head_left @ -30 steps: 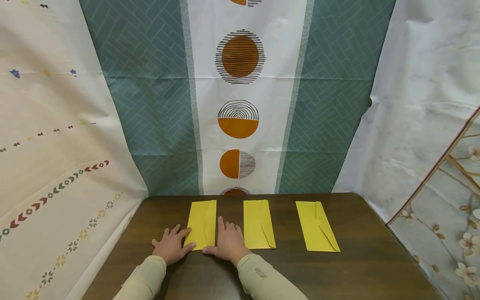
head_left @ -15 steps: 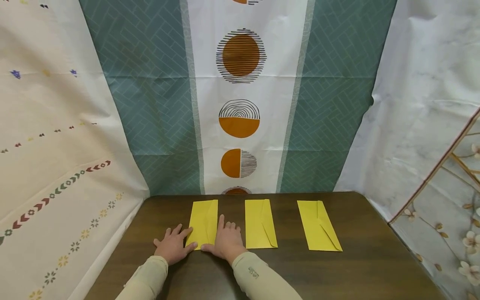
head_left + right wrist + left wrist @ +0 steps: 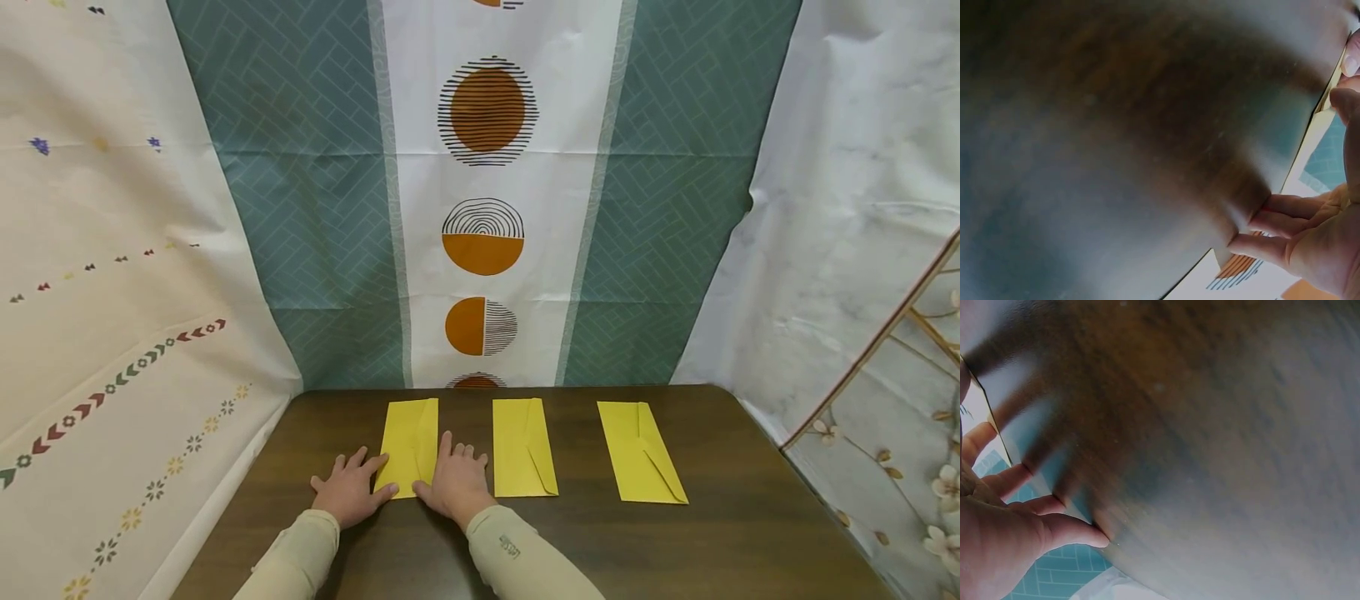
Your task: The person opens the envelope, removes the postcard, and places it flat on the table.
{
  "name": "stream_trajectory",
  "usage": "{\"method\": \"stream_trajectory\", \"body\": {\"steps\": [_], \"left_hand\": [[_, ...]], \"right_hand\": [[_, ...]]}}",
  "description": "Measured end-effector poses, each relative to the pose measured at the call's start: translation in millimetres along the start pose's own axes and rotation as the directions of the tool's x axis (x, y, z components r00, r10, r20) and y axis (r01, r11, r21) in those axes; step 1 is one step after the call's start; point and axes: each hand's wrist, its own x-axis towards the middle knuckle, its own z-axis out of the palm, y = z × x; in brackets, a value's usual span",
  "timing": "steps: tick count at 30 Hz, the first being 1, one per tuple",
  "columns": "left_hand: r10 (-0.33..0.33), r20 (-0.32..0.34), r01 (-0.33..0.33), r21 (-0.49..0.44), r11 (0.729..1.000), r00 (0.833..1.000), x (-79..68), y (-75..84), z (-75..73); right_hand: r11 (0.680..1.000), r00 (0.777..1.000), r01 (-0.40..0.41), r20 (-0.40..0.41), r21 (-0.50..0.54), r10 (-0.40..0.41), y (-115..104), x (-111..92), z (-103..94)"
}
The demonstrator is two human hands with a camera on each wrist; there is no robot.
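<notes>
Three yellow envelopes lie flat in a row on the brown table: a left envelope (image 3: pixel 408 442), a middle envelope (image 3: pixel 517 450) and a right envelope (image 3: pixel 643 458). My left hand (image 3: pixel 348 493) spreads its fingers on the tabletop beside the left envelope, its index finger and thumb reaching the envelope's left edge and lower left corner. On the other side, my right hand (image 3: pixel 457 486) lies between the left and middle envelopes. Its thumb touches the left envelope's lower right corner and its index finger points forward along the right edge. In the left wrist view, the left hand's fingertips (image 3: pixel 1100 539) meet the tabletop.
The dark wooden table (image 3: pixel 420 558) extends toward me and to the right. A green and white patterned cloth (image 3: pixel 330 250) hangs behind its far edge. Patterned fabric (image 3: pixel 150 358) hangs at the left, and a white floral cloth (image 3: pixel 840 250) at the right.
My right hand has shifted slightly toward the left envelope, its thumb now at the lower right corner. The left hand stays by the envelope's left edge. The whole head view has drifted a little.
</notes>
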Motion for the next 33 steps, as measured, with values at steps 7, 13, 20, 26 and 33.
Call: {"method": "stream_trajectory", "body": {"steps": [7, 13, 20, 26, 33], "left_hand": [[-0.005, 0.006, 0.005, -0.005, 1.000, 1.000, 2.0, 0.5, -2.4], [-0.010, 0.004, 0.010, -0.007, 1.000, 1.000, 2.4, 2.3, -4.3], [-0.008, -0.002, 0.008, -0.006, 1.000, 1.000, 1.8, 1.3, -2.2], [-0.010, -0.001, 0.010, -0.005, 1.000, 1.000, 2.4, 1.2, -1.0], [-0.021, 0.006, 0.021, -0.017, 1.000, 1.000, 2.1, 0.9, -1.4]], "right_hand": [[0.999, 1.000, 0.007, 0.003, 0.051, -0.007, 4.2, 0.2, 1.4], [0.995, 1.000, 0.018, 0.007, 0.095, -0.019, 7.2, 0.6, -2.5], [0.994, 1.000, 0.006, 0.027, 0.111, -0.009, 8.7, 2.0, -3.2], [0.991, 1.000, 0.001, 0.022, 0.132, -0.004, 12.2, 3.5, -6.9], [0.991, 0.999, 0.005, 0.039, 0.137, -0.011, 14.6, 5.3, -10.6]]}}
